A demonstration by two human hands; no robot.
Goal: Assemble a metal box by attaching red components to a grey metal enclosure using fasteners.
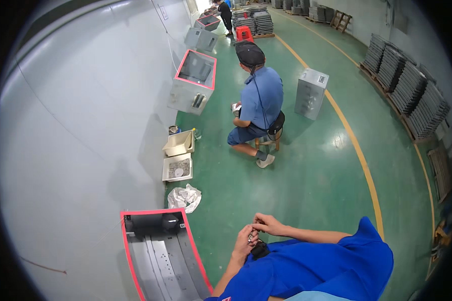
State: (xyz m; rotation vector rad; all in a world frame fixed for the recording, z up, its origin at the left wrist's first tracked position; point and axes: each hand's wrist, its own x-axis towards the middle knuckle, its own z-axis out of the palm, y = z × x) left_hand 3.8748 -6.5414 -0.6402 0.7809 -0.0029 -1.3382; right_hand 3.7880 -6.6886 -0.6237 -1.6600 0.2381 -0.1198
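Observation:
My left hand (244, 242) is closed around several small shiny metal parts (250, 238), too small to name by kind. My right hand (268, 224) meets it from the right, its fingers pinched together above the left fingers; what they hold, if anything, is hidden. Just below the hands, a black object (259, 250) rests against my blue clothing. To the left of my hands stands an open grey metal cabinet shell (158, 251) edged with a pink-red strip, with brackets and rows of holes inside.
A person (263, 100) in blue sits on a low stool ahead. Along the wall are a white plastic bag (185, 197), a bin of small parts (178, 167), a cream bin (179, 143) and another cabinet (193, 83). A grey metal box (311, 94) stands right; stacked panels (407, 83) line the far right.

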